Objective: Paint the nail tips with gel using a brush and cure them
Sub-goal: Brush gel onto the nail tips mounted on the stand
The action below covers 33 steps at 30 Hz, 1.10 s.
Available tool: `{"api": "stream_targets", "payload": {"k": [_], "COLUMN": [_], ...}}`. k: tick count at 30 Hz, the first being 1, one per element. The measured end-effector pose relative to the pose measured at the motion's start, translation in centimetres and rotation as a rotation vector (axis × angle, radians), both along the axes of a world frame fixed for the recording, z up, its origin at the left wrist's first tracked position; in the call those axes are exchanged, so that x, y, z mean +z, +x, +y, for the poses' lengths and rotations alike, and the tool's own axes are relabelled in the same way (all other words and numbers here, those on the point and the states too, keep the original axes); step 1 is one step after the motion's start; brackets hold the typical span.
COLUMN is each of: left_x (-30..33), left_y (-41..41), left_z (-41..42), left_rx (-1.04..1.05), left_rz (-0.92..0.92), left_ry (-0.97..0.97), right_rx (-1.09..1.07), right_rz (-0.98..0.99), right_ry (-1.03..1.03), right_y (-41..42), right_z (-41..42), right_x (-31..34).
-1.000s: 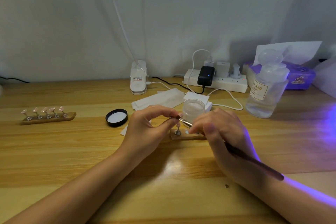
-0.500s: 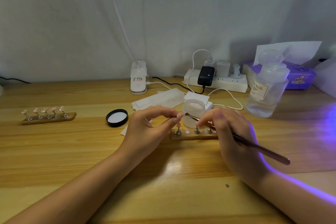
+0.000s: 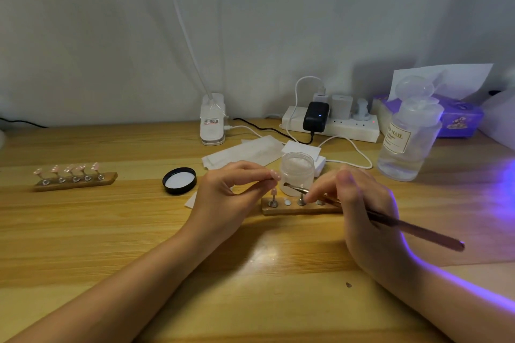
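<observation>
The left hand (image 3: 225, 195) hovers above the near holder (image 3: 295, 207), thumb and forefinger pinched together just over a pink nail tip (image 3: 274, 191) standing on the holder's leftmost peg; whether the fingers actually grip it cannot be told; the right hand (image 3: 362, 211) pinches a brush (image 3: 404, 227), its bristle end lying across the front of the open gel jar (image 3: 297, 172) and its handle running out to the right over the table (image 3: 111, 231); the right fingertips touch or nearly touch the third peg of the near holder; the jar stands just behind that holder, its black lid (image 3: 179, 180) lying well to the left; a second holder (image 3: 75, 180) with five pink tips sits far left, well apart from both hands; open wood lies between it and the lid, and across the whole near edge below the forearms; behind the jar the room is crowded: white wipes (image 3: 245, 152), a power strip (image 3: 334, 127) with plugs and cables, a white lamp base (image 3: 212, 122) against the wall; to the right a clear bottle (image 3: 409, 142) carries a label whose legible word is "NAIL"; the smaller print is unreadable; a purple tissue box (image 3: 462, 120) stands behind it; violet light falls across the table's right edge
</observation>
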<state>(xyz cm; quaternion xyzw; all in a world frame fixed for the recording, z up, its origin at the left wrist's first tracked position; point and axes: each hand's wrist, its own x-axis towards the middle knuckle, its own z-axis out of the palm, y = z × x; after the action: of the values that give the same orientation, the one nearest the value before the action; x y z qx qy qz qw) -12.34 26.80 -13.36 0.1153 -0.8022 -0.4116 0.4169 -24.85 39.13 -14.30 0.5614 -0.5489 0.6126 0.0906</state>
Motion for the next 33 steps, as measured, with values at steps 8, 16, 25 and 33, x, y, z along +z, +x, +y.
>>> {"api": "stream_targets", "payload": {"k": [8,16,25,33], "left_x": [-0.24,-0.23,-0.27,-0.28], "left_y": [0.02,0.02,0.03,0.04], "left_z": [-0.22,-0.15,-0.09,-0.08], "left_rx": [0.031,0.031,0.021,0.017], "left_rz": [-0.023,-0.024,-0.037,-0.05], "left_ry": [-0.106,-0.11,-0.106,-0.127], "right_rx": [0.015,0.015,0.028,0.039], "right_rz": [0.143,0.091,-0.001,-0.031], "right_ry": [0.013,0.034,0.026,0.078], "right_y": [0.1,0.05,0.1,0.1], "right_z": [-0.4,-0.48,0.07,0.01], "right_x": [0.02,0.16,0.23,0.1]}}
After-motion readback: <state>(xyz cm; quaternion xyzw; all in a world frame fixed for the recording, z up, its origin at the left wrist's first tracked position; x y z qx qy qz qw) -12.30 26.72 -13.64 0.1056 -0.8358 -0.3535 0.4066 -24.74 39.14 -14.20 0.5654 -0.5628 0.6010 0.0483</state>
